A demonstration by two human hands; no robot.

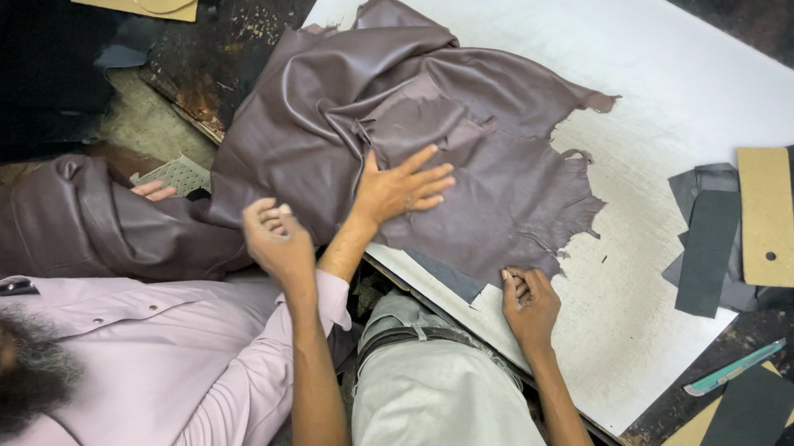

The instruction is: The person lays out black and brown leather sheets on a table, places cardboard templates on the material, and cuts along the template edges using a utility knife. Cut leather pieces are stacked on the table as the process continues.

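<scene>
A large purple-brown leather hide (335,107) lies crumpled over a white cutting board (682,77), and one end hangs off to the left. My left hand (274,235) has its fingers curled on the hide's near edge. My right hand (530,302) pinches the ragged lower edge of the hide at the board's front. A co-worker in a pale pink shirt (166,356) sits at my left. One of that person's hands (404,186) lies flat and spread on the middle of the hide. The other hand (151,188) is at the left, beside the draped part.
Dark grey leather pieces (706,250) and a tan card template (767,214) lie at the board's right edge. A teal cutter (732,368) and more card and dark pieces (748,408) lie at the lower right. A perforated grey piece (178,175) sits at the left.
</scene>
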